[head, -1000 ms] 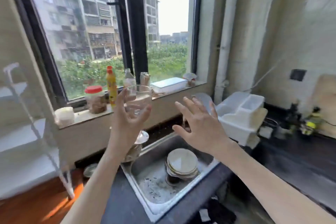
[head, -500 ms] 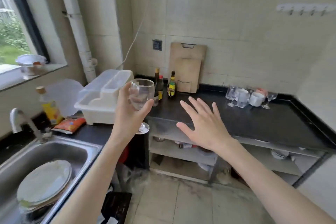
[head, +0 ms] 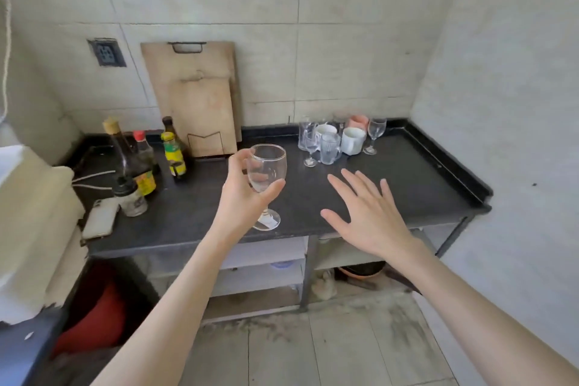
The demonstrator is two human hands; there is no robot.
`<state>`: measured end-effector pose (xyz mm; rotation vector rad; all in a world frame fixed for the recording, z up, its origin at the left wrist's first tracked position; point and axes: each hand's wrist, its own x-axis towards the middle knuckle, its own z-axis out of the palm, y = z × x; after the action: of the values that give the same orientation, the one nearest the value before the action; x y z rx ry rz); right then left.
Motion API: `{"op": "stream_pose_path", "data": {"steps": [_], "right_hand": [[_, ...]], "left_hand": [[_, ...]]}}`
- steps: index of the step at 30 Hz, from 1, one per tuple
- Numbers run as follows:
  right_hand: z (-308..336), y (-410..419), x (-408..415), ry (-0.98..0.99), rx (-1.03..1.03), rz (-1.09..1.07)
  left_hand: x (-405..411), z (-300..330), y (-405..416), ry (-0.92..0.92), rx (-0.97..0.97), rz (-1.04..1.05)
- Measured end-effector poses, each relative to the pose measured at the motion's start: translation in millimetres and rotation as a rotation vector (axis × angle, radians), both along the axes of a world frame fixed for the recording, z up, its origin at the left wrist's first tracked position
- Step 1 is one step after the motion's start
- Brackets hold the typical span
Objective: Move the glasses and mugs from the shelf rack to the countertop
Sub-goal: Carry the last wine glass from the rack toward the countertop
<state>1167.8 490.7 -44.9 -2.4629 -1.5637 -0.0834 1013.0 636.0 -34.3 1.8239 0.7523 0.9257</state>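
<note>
since half a second ago the view has swung right and closer, so the sink and tap are gone from view and the black countertop (head: 407, 178) now fills the middle. wine glass (head: 266, 172) is upright in the left hand (head: 241, 197), thumb and fingers curled round the bowl, its foot showing over the counter's front edge (can't tell if it's touching down or just above). right hand (head: 369, 216) is beside it, palm down, fingers spread wide and holding nothing, over the bare front part of the counter.

further back on the counter, near the wall, is a cluster of glasses and mugs (head: 336, 141): a couple of stemmed glasses, clear glass mugs, white mugs and a pinkish one behind. left of that, two wooden cutting boards (head: 197, 97) lean on the tiled wall, with sauce bottles (head: 141, 160) in front and a phone (head: 101, 222) lying flat near the counter's left end.
</note>
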Motion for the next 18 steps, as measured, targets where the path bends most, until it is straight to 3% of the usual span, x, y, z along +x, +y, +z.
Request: {"op": "stream_pose_path", "data": {"steps": [18], "right_hand": [[-92.9, 98.3, 392.5, 0.119, -0.257, -0.009]], "left_hand": [[379.4, -103.4, 77.9, 0.201, -0.194, 0.002]]}}
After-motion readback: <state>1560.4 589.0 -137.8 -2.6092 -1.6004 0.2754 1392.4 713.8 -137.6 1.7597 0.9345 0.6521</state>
